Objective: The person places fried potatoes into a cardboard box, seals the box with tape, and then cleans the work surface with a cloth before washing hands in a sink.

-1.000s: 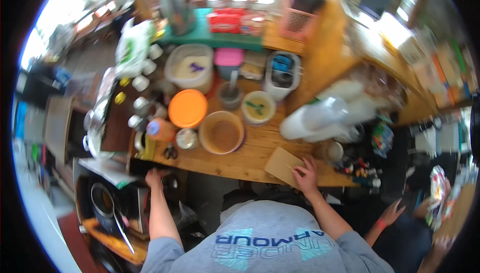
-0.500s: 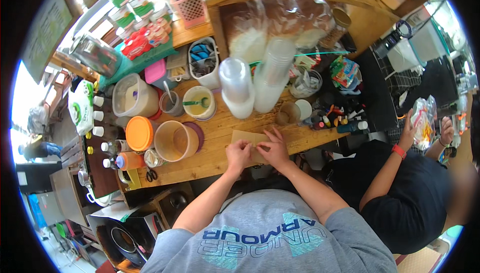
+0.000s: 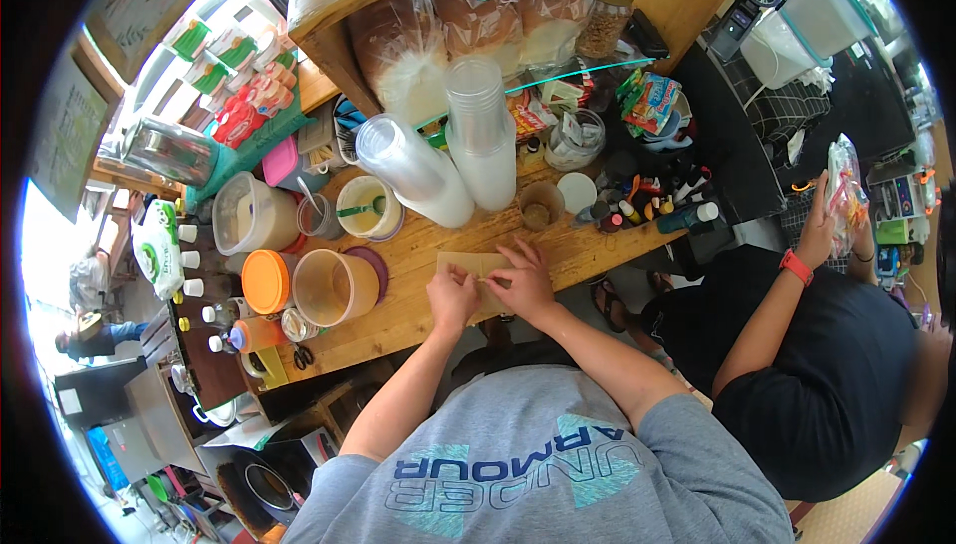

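A sheet-like piece of brown paper [image 3: 460, 259] lies on the wooden table under my two hands, near the front edge. My left hand [image 3: 453, 297] is closed in a pinch over its left part. Close beside it, my right hand [image 3: 523, 285] pinches with thumb and forefinger while its other fingers stretch out over the paper. A small pale bit shows between the fingertips, too small to name. Beyond the hands stand two tall stacks of clear plastic cups [image 3: 480, 140]. A brownish see-through cup [image 3: 541, 206] and a white round lid [image 3: 577, 192] sit to the right.
On the left are a wide open tub [image 3: 335, 288], an orange-lidded container [image 3: 267, 282], a tub with a green scoop [image 3: 369, 207] and black scissors [image 3: 303, 356]. Bagged bread [image 3: 468, 21] fills the shelf behind. At right, a person in black [image 3: 812, 375] holds a plastic-wrapped packet [image 3: 844, 190].
My view has shifted, so the table and its things sit farther left in the picture and more of the bread shows. My hands keep their pinch over the paper.
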Tool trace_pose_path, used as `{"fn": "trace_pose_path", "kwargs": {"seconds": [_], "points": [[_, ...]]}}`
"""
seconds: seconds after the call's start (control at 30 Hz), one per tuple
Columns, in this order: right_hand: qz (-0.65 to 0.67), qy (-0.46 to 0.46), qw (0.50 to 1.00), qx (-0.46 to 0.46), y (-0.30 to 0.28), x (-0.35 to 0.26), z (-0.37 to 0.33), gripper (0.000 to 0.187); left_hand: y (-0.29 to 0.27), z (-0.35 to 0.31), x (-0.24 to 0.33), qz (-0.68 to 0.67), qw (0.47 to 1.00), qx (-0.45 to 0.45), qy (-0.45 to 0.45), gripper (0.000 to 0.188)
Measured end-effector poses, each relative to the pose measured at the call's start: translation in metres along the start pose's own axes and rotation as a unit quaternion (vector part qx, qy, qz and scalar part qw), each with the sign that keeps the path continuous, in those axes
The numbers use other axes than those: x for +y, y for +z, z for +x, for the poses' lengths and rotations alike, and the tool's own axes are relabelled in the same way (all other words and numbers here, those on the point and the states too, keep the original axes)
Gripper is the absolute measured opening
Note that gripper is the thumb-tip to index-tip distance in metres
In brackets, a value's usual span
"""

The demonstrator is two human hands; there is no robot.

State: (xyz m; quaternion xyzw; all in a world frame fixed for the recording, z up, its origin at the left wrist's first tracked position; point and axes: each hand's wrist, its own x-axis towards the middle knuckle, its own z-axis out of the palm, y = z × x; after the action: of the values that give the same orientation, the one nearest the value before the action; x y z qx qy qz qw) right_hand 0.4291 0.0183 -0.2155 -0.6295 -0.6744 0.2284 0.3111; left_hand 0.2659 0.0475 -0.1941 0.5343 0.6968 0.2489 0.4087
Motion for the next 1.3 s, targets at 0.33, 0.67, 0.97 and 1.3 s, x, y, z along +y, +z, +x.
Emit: {"fn": "trace_pose_path", "kwargs": {"seconds": [0.33,0.67,0.97,1.3], "points": [[-0.011,-0.001,1.000,0.005,-0.003,-0.007,0.001,0.013,-0.007,-0.014,-0.018,0.227,0.928,0.062,0.290,0.012],[-0.021,-0.099,0.995,-0.011,-0.058,-0.011,-0.020,0.020,-0.038,-0.011,0.049,0.435,0.833,-0.118,0.320,0.017],[0.040,0.014,0.998,0.049,-0.087,-0.010,-0.081,0.014,0.084,0.092,0.260,0.332,0.844,0.035,0.420,0.012],[0.175,0.188,0.963,-0.083,-0.068,-0.024,-0.074,0.027,0.132,0.138,0.273,0.395,0.827,-0.015,0.401,0.017]]}}
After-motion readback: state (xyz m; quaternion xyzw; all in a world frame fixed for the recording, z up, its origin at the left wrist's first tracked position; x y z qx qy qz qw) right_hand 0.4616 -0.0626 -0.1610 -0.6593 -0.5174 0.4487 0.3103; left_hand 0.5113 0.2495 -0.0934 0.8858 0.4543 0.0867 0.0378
